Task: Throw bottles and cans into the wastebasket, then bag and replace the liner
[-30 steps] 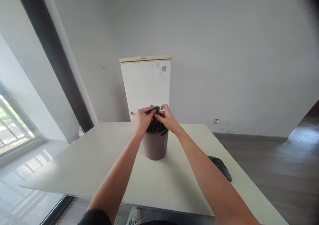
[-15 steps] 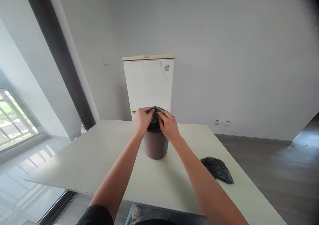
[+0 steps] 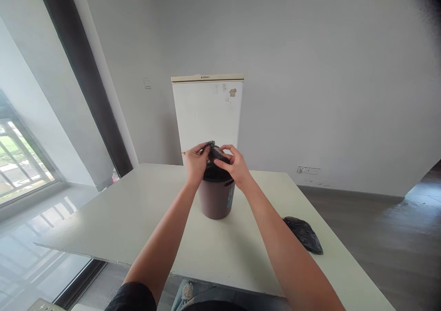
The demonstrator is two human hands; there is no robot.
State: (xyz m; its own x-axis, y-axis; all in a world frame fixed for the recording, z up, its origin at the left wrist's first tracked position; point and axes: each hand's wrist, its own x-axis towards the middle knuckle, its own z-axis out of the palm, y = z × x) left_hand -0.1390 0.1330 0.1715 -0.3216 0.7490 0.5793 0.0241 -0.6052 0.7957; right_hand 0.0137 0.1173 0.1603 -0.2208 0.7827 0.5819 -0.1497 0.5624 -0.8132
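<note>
A brown trash can (image 3: 215,201) stands upright on the pale table, with blue-green print on its right side and a dark slot under the rim. Gathered above its mouth is a black trash bag (image 3: 214,169). My left hand (image 3: 196,163) pinches the bunched top of the bag between thumb and fingers. On the other side, my right hand (image 3: 235,165) is curved against the bag, thumb and fingers holding its plastic. Whatever lies inside the can is hidden by the bag and my hands.
A second crumpled black bag (image 3: 305,235) lies on the table (image 3: 151,210) at the right, beside my right forearm. Behind the table stands a white refrigerator (image 3: 206,113) against the grey wall. A window (image 3: 25,159) is at the left.
The bag's top has been drawn slightly up and left with my left hand. My right hand has opened wider and shifted a little right, showing more of the can's rim.
</note>
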